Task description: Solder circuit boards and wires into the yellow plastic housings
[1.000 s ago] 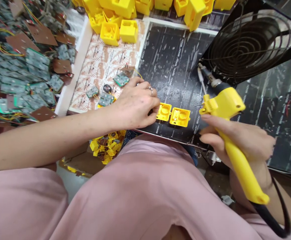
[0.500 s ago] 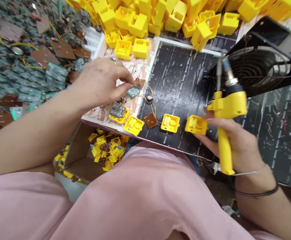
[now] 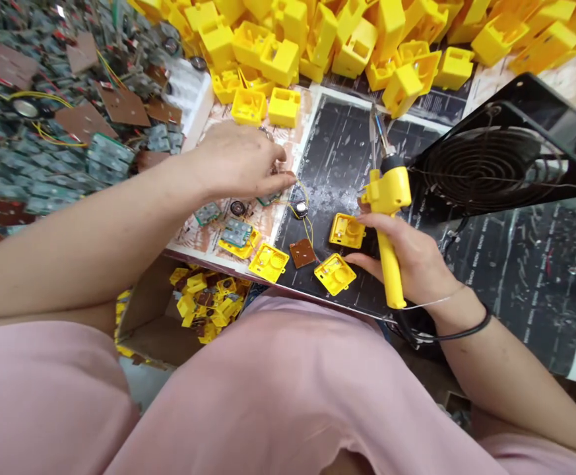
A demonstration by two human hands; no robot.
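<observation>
My right hand (image 3: 409, 254) is wrapped around a yellow soldering gun (image 3: 390, 188), black-collared and slim-tipped, over the black mat (image 3: 340, 145). Its long axis runs away from me, tip forward and slightly left. My left hand (image 3: 241, 158), well apart, covers a circuit board (image 3: 268, 198); whether pinching, I cannot tell.

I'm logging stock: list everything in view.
Bench: one, black and pale, centre
Board heap: many, green and brown, left
Housings: many, yellow, far side
Fan: one, black, right
Soldering gun: one, mostly yellow, centre
Shallow cases: four, yellow, near edge
Loose boards: three visible, green, left of centre
Square board: one, brown, between cases
Round components: two visible, dark, centre
Cardboard box: one, brown, below bench
Garment: one, pink, bottom
Left hand: one, bare, at loose boards
Right hand: one, bare, gripping soldering gun
</observation>
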